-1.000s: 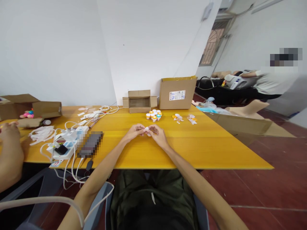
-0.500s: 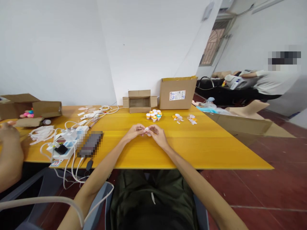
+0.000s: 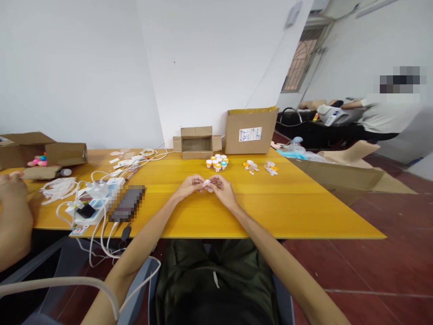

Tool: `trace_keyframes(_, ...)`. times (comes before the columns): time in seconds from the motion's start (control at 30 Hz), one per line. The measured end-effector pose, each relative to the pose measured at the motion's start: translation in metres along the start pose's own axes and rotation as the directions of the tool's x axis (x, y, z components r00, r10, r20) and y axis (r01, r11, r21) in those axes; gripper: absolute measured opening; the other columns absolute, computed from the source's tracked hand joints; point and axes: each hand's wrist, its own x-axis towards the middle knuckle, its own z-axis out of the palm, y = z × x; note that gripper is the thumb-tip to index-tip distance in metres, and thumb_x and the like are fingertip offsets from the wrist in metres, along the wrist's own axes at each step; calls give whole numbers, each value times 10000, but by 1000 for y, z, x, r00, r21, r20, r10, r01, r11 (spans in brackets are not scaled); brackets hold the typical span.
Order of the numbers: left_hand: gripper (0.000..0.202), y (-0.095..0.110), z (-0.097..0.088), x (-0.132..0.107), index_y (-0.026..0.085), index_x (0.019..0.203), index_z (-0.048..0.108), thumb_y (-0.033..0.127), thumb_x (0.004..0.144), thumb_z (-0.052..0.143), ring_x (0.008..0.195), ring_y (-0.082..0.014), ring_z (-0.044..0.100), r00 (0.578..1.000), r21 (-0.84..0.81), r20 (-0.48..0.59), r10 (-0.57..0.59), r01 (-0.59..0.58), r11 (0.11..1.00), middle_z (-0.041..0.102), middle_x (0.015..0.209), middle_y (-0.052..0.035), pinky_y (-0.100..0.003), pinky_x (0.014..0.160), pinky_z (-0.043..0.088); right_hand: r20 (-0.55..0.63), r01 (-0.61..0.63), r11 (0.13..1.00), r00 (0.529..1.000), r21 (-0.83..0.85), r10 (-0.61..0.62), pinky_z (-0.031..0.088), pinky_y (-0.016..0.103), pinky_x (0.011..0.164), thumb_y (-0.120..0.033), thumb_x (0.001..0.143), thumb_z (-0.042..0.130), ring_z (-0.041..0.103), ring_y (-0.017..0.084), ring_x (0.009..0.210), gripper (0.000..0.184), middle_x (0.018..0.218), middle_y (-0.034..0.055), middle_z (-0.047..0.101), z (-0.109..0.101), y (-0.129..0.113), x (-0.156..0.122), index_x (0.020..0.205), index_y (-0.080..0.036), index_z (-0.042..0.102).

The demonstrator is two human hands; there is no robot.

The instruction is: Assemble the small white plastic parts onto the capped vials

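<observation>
A small white piece with dark specks [image 3: 207, 181] is pinched between the fingertips of both hands, just above the table; its exact kind is too small to make out. My left hand [image 3: 190, 187] grips it from the left, its fingers curled. From the other side my right hand [image 3: 222, 189] closes on the same piece with thumb and fingers. Something clear or pale shows just under the fingertips. Beyond the hands stands a cluster of small containers [image 3: 217, 162] with white, orange and teal parts. To their right lie loose orange, clear and white parts [image 3: 251, 166].
On the yellow table [image 3: 291, 212], a small open carton [image 3: 197, 143] and a large carton [image 3: 251, 133] stand at the back. Left are a phone [image 3: 127, 204], a power strip [image 3: 98, 203] and cables. Another person's hand [image 3: 11, 189] is far left; another person sits at right.
Both hands stay in nearly the same place, holding the small white piece. The seated person's head at right has shifted slightly.
</observation>
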Motion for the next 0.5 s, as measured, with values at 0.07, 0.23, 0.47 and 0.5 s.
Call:
trace_keyframes(0.07,409,0,0,0,162,754,632,508,635,815,566,-95,532,1000,4,2,1,-1,1000,693,699,-16,-238,581,364,9,3,1000,1000,-12,-3,558,293,620,-454,742,688,668,177,691,233,768,9,705,0,0,0,807,-241,618)
trace_keyframes(0.23,427,2,1,-1,159,746,624,517,623,820,561,-91,526,1000,-1,9,7,-7,1000,691,695,-13,-237,583,368,27,12,1000,1000,-26,-11,545,287,598,-457,753,668,651,175,662,231,755,13,695,0,-3,0,796,-231,640)
trace_keyframes(0.47,408,2,0,-1,161,752,629,514,650,808,589,-102,552,1000,28,9,13,-13,1000,697,712,-20,-246,607,388,47,28,999,999,-46,-26,547,296,617,-463,775,652,662,190,692,239,798,28,719,-2,-2,0,812,-230,687)
trace_keyframes(0.5,411,2,0,-1,161,751,628,516,649,808,586,-101,550,1000,30,9,13,-14,999,695,709,-19,-245,606,388,48,34,998,998,-47,-32,548,297,621,-465,778,651,661,189,693,241,799,27,720,-2,-2,1,810,-229,689)
